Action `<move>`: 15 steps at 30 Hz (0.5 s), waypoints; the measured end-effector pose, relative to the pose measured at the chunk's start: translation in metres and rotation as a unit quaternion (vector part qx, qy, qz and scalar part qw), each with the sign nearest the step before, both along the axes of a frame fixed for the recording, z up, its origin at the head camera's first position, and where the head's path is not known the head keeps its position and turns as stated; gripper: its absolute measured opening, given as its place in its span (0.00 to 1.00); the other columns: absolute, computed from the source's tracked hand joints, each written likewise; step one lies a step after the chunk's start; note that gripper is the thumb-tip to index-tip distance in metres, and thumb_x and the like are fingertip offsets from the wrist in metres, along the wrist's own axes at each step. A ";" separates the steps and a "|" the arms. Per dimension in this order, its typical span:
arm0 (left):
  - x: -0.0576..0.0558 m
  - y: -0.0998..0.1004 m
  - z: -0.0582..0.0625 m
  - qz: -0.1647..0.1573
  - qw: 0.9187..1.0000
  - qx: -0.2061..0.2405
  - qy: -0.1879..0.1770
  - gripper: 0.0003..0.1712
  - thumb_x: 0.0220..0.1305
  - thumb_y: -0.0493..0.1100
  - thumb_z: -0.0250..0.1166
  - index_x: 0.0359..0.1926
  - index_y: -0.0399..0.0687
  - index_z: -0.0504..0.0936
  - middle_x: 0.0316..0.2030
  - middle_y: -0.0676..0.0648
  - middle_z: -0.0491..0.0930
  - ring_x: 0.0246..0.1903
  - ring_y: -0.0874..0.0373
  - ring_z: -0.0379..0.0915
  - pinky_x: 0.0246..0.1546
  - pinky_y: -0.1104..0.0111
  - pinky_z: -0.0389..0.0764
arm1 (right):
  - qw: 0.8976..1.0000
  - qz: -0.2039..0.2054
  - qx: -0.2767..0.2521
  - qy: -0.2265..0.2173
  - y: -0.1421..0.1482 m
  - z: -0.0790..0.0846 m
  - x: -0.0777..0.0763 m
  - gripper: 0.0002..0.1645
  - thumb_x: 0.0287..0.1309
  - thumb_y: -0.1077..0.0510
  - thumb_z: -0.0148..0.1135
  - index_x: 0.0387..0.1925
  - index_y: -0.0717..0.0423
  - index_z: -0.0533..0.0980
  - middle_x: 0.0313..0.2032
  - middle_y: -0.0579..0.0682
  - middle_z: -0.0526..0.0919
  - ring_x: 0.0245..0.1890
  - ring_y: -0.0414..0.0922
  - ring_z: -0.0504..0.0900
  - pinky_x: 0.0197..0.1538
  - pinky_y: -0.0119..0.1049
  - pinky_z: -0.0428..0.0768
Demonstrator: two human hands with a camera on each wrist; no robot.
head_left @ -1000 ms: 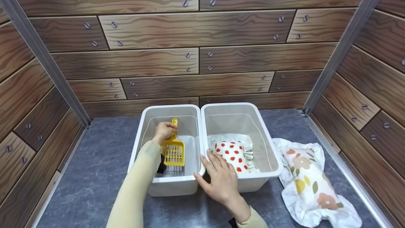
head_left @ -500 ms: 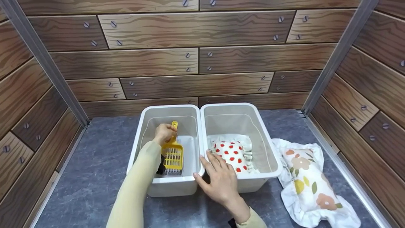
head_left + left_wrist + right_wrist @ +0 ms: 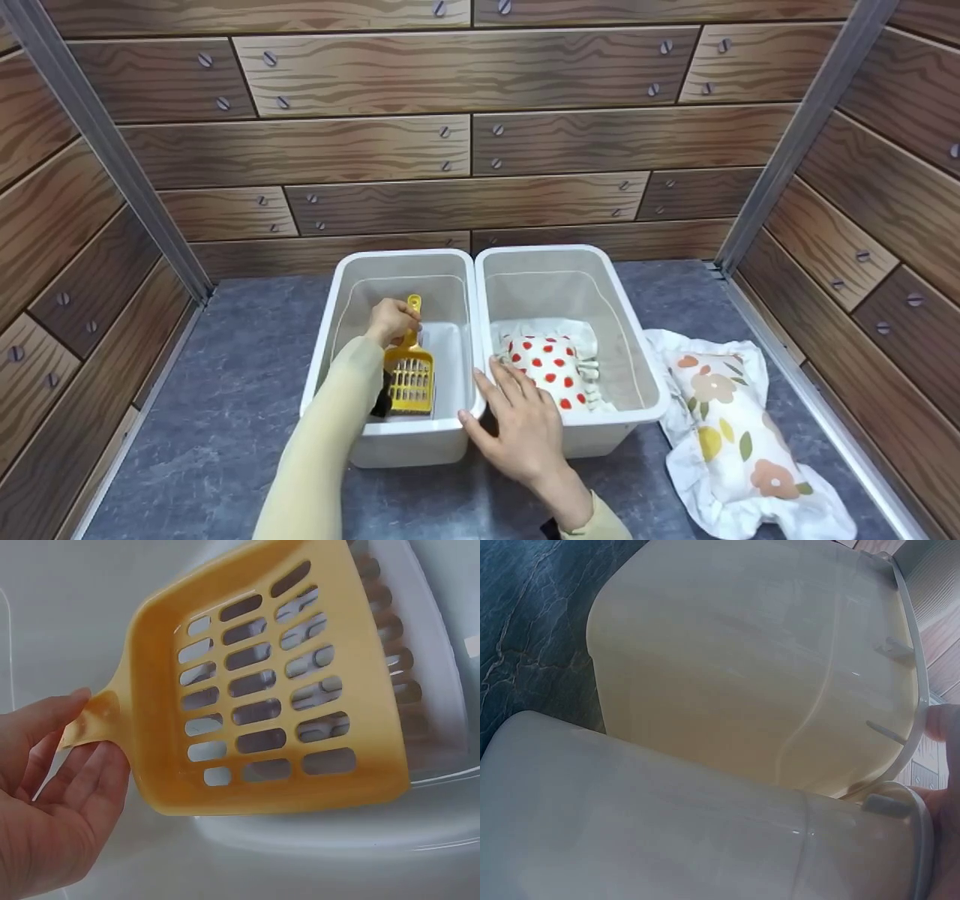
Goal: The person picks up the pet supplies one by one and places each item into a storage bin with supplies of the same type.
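Main risk, my read: yellow slotted litter scoop (image 3: 410,382) snagging on the pale slotted piece (image 3: 435,664) under it. Left wrist view shows the two overlapping, slots over slots; can't tell if they touch. If they do, an edge could catch a slot and drag the lower piece along, or twist the scoop. Second: left grip (image 3: 393,320) is clamped on the handle close behind the pan, a small pinch on smooth-looking plastic, so a knock at the front edge could turn it in the fingers. That edge also looks near the front wall of the left bin (image 3: 411,450), so a forward push could bump it. Third: right grip (image 3: 517,427) has its fingers spread apart across the adjoining rims of that bin and the right bin (image 3: 555,289), not wrapped round anything; pressing harder could part or tip the bins on the worktop (image 3: 217,427). Scoop itself: inside the left bin, just below and left of frame centre, handle toward the back, pan toward the viewer. Bright yellow, one-piece look, pan flaring toward the front, raised back and sides, three columns of rounded slots, slim handle. No cracks visible; underside hidden.
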State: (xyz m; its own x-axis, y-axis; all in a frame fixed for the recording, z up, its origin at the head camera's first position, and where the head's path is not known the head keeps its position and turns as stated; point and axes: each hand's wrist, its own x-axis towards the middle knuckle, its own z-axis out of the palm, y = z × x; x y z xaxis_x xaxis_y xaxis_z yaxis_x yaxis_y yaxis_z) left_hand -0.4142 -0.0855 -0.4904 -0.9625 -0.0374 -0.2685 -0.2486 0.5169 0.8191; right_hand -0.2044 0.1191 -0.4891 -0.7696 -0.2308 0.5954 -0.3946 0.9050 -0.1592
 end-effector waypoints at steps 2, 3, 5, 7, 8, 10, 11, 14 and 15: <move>0.000 0.000 -0.001 -0.004 1.000 0.001 0.002 0.11 0.54 0.28 0.67 0.40 0.34 0.85 0.32 0.46 0.79 0.26 0.58 0.74 0.27 0.67 0.81 | 1.000 -0.001 0.000 -0.003 0.000 0.000 0.000 0.35 0.60 0.33 0.57 0.62 0.45 0.75 0.64 0.50 0.74 0.61 0.51 0.73 0.52 0.48 0.75; 0.000 0.001 -0.001 -0.007 1.000 -0.001 0.002 0.11 0.54 0.28 0.67 0.40 0.34 0.85 0.32 0.45 0.79 0.27 0.58 0.74 0.28 0.67 0.81 | 1.000 -0.002 0.000 -0.005 0.000 0.000 0.000 0.35 0.59 0.33 0.57 0.63 0.45 0.75 0.64 0.50 0.74 0.61 0.51 0.73 0.52 0.49 0.75; 0.000 0.001 -0.002 -0.011 1.000 -0.006 0.003 0.11 0.54 0.28 0.66 0.41 0.34 0.84 0.33 0.45 0.79 0.27 0.58 0.74 0.28 0.66 0.81 | 1.000 -0.003 0.000 -0.010 0.000 0.001 0.001 0.35 0.60 0.33 0.57 0.63 0.45 0.75 0.65 0.49 0.74 0.61 0.51 0.73 0.53 0.49 0.74; 0.000 0.001 -0.004 -0.012 1.000 -0.015 0.002 0.12 0.54 0.28 0.66 0.42 0.34 0.85 0.34 0.44 0.80 0.27 0.58 0.74 0.28 0.66 0.81 | 1.000 -0.004 0.000 -0.016 0.000 0.001 0.001 0.35 0.60 0.33 0.57 0.63 0.45 0.75 0.65 0.49 0.73 0.62 0.51 0.73 0.53 0.49 0.74; 0.000 0.001 -0.004 -0.012 1.000 -0.018 0.001 0.12 0.54 0.28 0.66 0.42 0.34 0.85 0.35 0.43 0.80 0.27 0.58 0.74 0.28 0.67 0.81 | 1.000 -0.004 0.000 -0.019 0.000 0.001 0.002 0.35 0.60 0.33 0.57 0.63 0.45 0.75 0.65 0.49 0.73 0.62 0.51 0.73 0.54 0.50 0.74; -0.001 0.001 -0.005 -0.010 1.000 -0.025 -0.002 0.12 0.54 0.28 0.67 0.41 0.34 0.85 0.36 0.43 0.80 0.26 0.58 0.74 0.27 0.67 0.81 | 1.000 -0.004 0.001 -0.025 0.000 0.002 0.002 0.35 0.60 0.33 0.56 0.64 0.44 0.74 0.66 0.49 0.72 0.62 0.50 0.72 0.54 0.50 0.74; -0.001 0.001 -0.005 -0.010 1.000 -0.026 -0.002 0.12 0.54 0.28 0.67 0.41 0.34 0.85 0.36 0.42 0.80 0.26 0.58 0.73 0.27 0.67 0.81 | 1.000 -0.004 0.001 -0.027 0.000 0.002 0.002 0.35 0.61 0.33 0.56 0.64 0.44 0.74 0.66 0.49 0.72 0.62 0.51 0.72 0.54 0.50 0.74; -0.001 0.000 -0.004 -0.012 1.000 -0.024 -0.004 0.13 0.53 0.27 0.67 0.41 0.33 0.85 0.36 0.42 0.81 0.27 0.57 0.74 0.27 0.67 0.81 | 1.000 -0.005 0.002 -0.029 0.000 0.002 0.001 0.35 0.61 0.33 0.56 0.64 0.44 0.74 0.66 0.49 0.72 0.62 0.51 0.72 0.54 0.50 0.74; -0.002 0.000 -0.004 -0.013 1.000 -0.024 -0.004 0.13 0.53 0.27 0.67 0.42 0.33 0.85 0.36 0.42 0.81 0.27 0.57 0.74 0.27 0.67 0.81 | 1.000 -0.005 0.001 -0.029 0.000 0.002 0.001 0.35 0.61 0.33 0.56 0.64 0.44 0.74 0.66 0.49 0.72 0.62 0.51 0.72 0.54 0.50 0.74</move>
